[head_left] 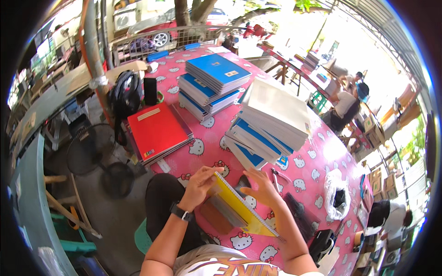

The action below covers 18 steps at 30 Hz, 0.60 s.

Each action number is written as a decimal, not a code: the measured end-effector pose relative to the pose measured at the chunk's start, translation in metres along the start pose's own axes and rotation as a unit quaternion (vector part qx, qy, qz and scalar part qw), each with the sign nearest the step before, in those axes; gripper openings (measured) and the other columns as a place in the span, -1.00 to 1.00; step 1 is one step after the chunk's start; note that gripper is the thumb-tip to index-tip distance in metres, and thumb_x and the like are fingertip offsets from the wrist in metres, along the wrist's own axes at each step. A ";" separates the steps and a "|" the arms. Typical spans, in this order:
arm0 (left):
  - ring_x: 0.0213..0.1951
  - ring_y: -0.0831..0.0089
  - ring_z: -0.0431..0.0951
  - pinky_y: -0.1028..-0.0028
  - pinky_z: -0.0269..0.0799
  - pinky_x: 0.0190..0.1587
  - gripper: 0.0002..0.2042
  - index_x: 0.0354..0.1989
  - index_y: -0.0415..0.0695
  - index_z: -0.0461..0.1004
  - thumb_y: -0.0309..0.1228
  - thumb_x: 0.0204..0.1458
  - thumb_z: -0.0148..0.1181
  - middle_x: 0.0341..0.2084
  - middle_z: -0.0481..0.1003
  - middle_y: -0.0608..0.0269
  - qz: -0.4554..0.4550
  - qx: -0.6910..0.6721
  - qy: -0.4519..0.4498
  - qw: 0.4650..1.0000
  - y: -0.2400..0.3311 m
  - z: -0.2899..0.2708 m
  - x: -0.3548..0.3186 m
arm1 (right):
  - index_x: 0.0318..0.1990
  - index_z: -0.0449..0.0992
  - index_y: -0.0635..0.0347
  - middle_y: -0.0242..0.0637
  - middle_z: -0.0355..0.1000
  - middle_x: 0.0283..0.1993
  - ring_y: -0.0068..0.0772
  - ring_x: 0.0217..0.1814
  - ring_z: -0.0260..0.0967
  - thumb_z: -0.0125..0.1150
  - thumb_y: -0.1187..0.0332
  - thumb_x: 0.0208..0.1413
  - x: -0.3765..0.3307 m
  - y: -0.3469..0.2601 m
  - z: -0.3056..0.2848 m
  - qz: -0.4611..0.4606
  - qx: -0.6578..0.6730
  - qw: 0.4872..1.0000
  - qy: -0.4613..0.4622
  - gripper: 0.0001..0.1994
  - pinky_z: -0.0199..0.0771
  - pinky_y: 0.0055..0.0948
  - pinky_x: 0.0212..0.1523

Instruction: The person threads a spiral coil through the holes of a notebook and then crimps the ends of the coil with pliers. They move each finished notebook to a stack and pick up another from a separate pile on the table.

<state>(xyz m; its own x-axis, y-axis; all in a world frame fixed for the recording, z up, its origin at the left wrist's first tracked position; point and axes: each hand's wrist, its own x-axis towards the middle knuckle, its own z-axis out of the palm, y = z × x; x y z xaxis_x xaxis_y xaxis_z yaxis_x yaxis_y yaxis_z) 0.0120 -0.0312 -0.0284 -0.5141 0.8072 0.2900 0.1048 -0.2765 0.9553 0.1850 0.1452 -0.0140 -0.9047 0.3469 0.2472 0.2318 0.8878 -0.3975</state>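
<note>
While left hand (201, 185) pinches yellow notebook (233, 196), right hand (264, 187) gapes

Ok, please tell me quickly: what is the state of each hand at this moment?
Left hand: closed, holding the yellow spiral notebook near its top.
Right hand: open, fingers apart, beside the coil; contact cannot be told.

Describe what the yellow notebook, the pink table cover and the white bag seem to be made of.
Yellow notebook: smooth cover, card or plastic; the spiral edge could be wire or plastic.
Pink table cover: probably glossy vinyl or plastic sheeting, judging by the bright glare toward its right side.
White bag: likely thin plastic film, given its shiny, crinkled folds.
</note>
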 end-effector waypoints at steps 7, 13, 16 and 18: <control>-0.24 0.59 0.48 0.63 0.39 -0.18 -0.81 -0.20 -0.26 0.51 -0.67 0.00 0.13 -0.31 0.49 0.29 -0.016 -0.048 -0.054 0.997 0.046 0.048 -0.003 | -0.15 0.43 0.21 -0.23 0.40 -0.25 -0.27 -0.25 0.40 0.25 0.41 -0.03 -0.023 -0.095 -0.062 0.063 0.192 0.976 0.084 -0.74 0.42 -0.36 -0.22; -0.32 0.62 0.51 0.61 0.40 -0.21 -0.86 -0.31 -0.20 0.54 -0.62 -0.07 0.23 -0.41 0.55 0.30 -0.011 -0.096 -0.040 0.994 0.059 0.058 -0.011 | -0.26 0.43 0.22 -0.24 0.34 -0.40 -0.29 -0.37 0.36 0.26 0.44 -0.06 -0.037 -0.102 -0.061 0.038 0.206 0.963 0.170 -0.80 0.38 -0.39 -0.37; -0.32 0.59 0.52 0.58 0.41 -0.19 -0.86 -0.33 -0.21 0.53 -0.65 -0.11 0.22 -0.41 0.55 0.26 0.049 -0.059 -0.087 0.993 0.059 0.057 -0.011 | -0.34 0.42 0.22 -0.25 0.31 -0.46 -0.29 -0.43 0.32 0.30 0.42 -0.08 -0.035 -0.103 -0.068 0.012 0.211 0.964 0.164 -0.82 0.35 -0.40 -0.43; -0.33 0.57 0.53 0.54 0.41 -0.18 -0.86 -0.35 -0.21 0.53 -0.65 -0.12 0.22 -0.42 0.55 0.26 0.076 -0.035 -0.081 0.993 0.058 0.058 -0.011 | -0.44 0.41 0.22 -0.28 0.26 -0.53 -0.31 -0.49 0.26 0.34 0.36 -0.10 -0.035 -0.101 -0.069 -0.018 0.185 0.968 0.169 -0.80 0.28 -0.39 -0.50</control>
<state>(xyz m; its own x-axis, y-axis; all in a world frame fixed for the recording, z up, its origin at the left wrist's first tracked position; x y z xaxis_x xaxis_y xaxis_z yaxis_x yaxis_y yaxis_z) 0.0733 -0.0254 0.0274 -0.3533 0.8252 0.4408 0.1085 -0.4318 0.8954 0.2176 0.0647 0.0787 -0.7266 0.4530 0.5166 0.0022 0.7534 -0.6575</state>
